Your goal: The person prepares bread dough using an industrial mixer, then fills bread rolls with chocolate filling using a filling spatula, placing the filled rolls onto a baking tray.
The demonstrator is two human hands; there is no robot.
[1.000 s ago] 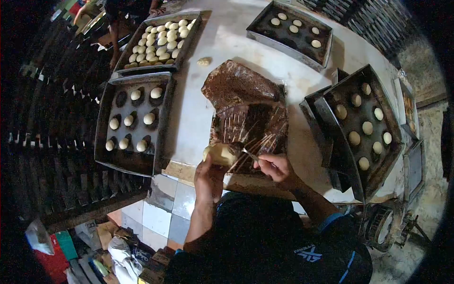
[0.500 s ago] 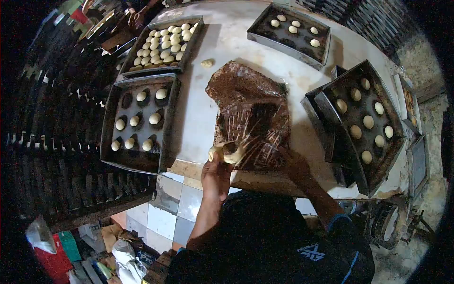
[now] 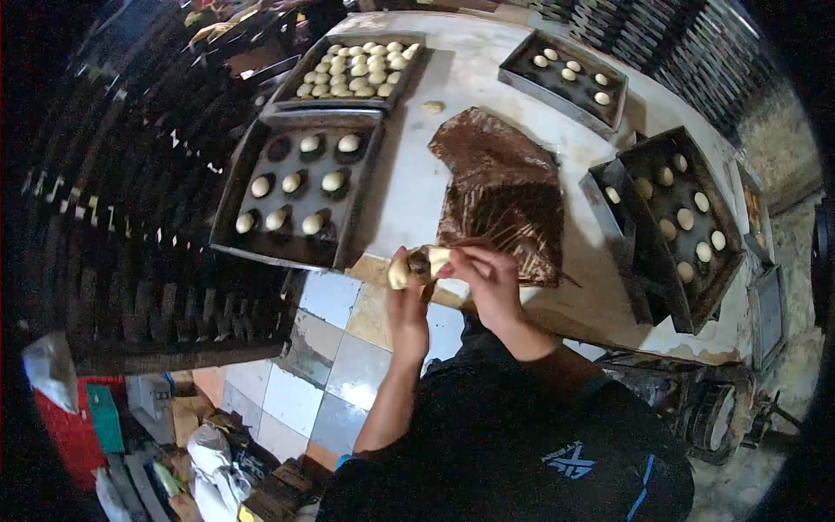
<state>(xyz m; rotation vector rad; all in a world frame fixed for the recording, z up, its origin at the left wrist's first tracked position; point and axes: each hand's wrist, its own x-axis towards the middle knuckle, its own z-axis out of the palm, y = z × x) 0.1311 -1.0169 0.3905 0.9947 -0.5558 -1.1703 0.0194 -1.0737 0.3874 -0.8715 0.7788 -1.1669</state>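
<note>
Head view, looking down on a person at a white table (image 3: 487,78). Both hands meet just off the table's near edge. The left hand (image 3: 405,300) cups a pale dough piece (image 3: 417,264) with dark filling showing at its middle; its long axis runs roughly level, left to right, with one end pointing away from the right hand. The right hand (image 3: 487,274) pinches the dough's right end with closed fingers.

Half a second earlier the right hand lay on the brown sheet (image 3: 500,196) of chocolate-smeared paper; it has since come over to the dough, and both hands have drawn back from the table.

Four dark trays sit around the sheet: left tray (image 3: 261,235) with eight dough balls, far-left tray (image 3: 300,74) packed with many, far tray (image 3: 609,113) with six, right tray (image 3: 722,278) with about eight. One loose dough lump (image 3: 432,107) lies beyond the sheet.
</note>
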